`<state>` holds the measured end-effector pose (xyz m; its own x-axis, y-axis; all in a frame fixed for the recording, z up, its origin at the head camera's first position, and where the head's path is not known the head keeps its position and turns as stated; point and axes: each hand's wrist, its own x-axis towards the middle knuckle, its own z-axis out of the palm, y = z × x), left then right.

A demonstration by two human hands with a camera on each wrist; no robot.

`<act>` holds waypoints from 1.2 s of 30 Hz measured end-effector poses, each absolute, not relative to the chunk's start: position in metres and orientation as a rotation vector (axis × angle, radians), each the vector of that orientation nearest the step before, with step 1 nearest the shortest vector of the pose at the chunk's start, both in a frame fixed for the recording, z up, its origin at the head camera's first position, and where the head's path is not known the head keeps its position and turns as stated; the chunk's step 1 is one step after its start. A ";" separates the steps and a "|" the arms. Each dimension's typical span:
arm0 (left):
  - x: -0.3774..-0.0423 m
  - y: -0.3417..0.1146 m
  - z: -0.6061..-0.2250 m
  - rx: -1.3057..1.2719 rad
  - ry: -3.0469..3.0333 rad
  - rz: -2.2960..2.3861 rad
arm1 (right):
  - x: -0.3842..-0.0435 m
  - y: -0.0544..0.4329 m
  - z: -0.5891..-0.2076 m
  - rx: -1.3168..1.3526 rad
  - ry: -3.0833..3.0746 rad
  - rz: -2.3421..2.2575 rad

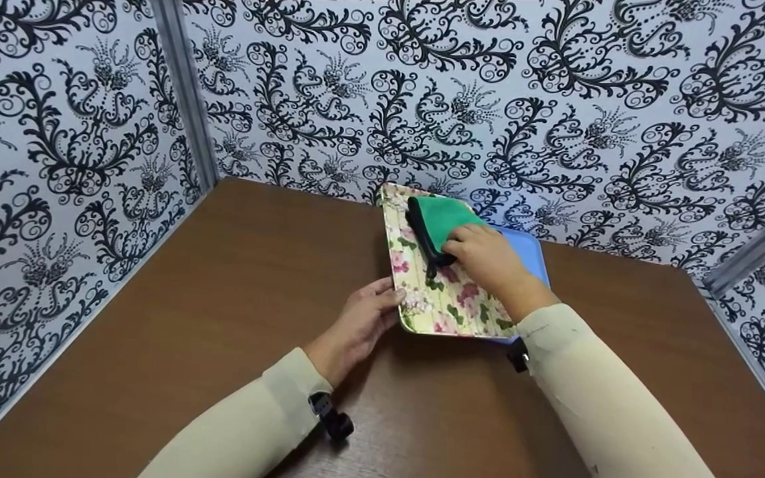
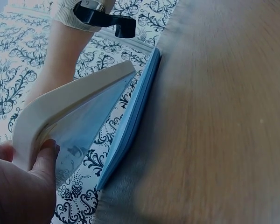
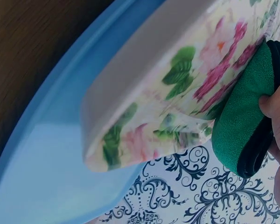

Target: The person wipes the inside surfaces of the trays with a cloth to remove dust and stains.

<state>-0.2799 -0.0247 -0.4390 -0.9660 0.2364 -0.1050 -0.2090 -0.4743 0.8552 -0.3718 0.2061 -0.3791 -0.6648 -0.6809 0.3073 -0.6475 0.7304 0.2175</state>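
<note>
A flower-printed tray (image 1: 422,309) is held tilted above the table, its printed face toward the head camera. My left hand (image 1: 369,317) grips its left edge; in the left wrist view the thumb (image 2: 45,161) lies on the tray's pale underside. My right hand (image 1: 492,262) pinches a folded green cloth (image 1: 445,219) with black edging and presses it on the printed face. The right wrist view shows the green cloth (image 3: 242,112) touching the flowers. Behind the floral tray is a blue tray (image 1: 528,255), partly hidden by it.
A brown wooden table (image 1: 276,265) spreads around the trays. Patterned black-and-white wall panels (image 1: 329,99) stand behind and at the sides, joined by grey metal posts (image 1: 186,93). Black straps with small devices (image 1: 333,417) sit on both sleeves.
</note>
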 end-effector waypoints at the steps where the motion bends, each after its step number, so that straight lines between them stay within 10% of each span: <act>1: -0.280 -0.025 -0.439 0.049 1.438 2.494 | -0.372 0.208 -0.379 1.021 -2.570 -0.124; 36: -0.279 -0.024 -0.438 0.083 1.443 2.492 | -0.369 0.194 -0.379 0.676 -2.839 -0.026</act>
